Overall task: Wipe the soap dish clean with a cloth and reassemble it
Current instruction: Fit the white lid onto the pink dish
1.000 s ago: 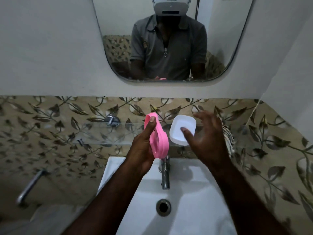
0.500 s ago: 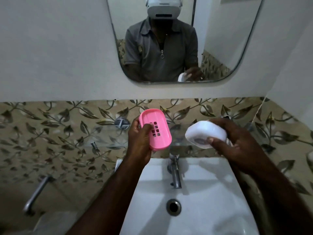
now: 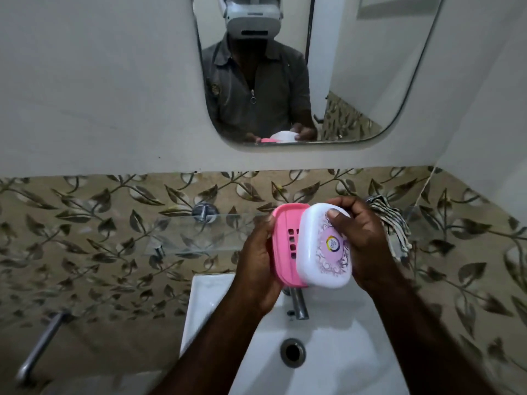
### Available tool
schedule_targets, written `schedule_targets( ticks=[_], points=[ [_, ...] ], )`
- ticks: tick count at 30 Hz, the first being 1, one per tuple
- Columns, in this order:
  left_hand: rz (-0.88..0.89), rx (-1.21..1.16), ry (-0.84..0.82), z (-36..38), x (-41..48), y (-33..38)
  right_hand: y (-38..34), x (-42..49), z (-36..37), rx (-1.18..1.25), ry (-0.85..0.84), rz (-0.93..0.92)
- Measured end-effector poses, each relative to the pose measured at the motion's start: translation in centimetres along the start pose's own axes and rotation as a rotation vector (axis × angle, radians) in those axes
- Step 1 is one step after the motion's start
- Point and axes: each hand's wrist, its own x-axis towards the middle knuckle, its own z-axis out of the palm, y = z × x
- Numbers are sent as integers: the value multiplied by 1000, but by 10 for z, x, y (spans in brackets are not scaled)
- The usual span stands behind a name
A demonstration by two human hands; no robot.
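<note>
My left hand (image 3: 258,263) grips the pink slotted base of the soap dish (image 3: 285,238) by its left edge, tilted up above the sink. My right hand (image 3: 362,240) holds the white lid (image 3: 325,252), which has a purple printed label, and presses it against the pink base from the right so it overlaps most of it. The lid sits askew, with the base's left part and slots still showing. A striped cloth (image 3: 390,223) hangs on the wall behind my right hand.
Below my hands is a white sink (image 3: 328,352) with a chrome tap (image 3: 299,303) and a drain (image 3: 292,352). A glass shelf (image 3: 199,232) runs along the leaf-patterned tiles. A mirror (image 3: 328,67) hangs above. A metal bar (image 3: 40,346) juts out at lower left.
My right hand has brought the white lid leftward from apart onto the pink base. My left hand has turned the base toward it and lowered slightly.
</note>
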Motion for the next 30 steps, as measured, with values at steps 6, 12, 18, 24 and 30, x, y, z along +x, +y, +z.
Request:
schedule_targets(
  ticks=[6, 12, 18, 24, 30],
  points=[
    [59, 22, 1, -1, -6, -2, 16, 2, 14, -230, 45, -119],
    [118, 141, 60, -4, -5, -8, 16, -11, 24, -421, 23, -197],
    [84, 22, 104, 2, -5, -17, 17, -29, 34, -477, -14, -129],
    [96, 49, 73, 1, -6, -4, 16, -29, 48, -447, 59, -178],
    [32, -36, 126, -30, 10, 29, 30, -19, 53, -593, -369, -246]
  ],
)
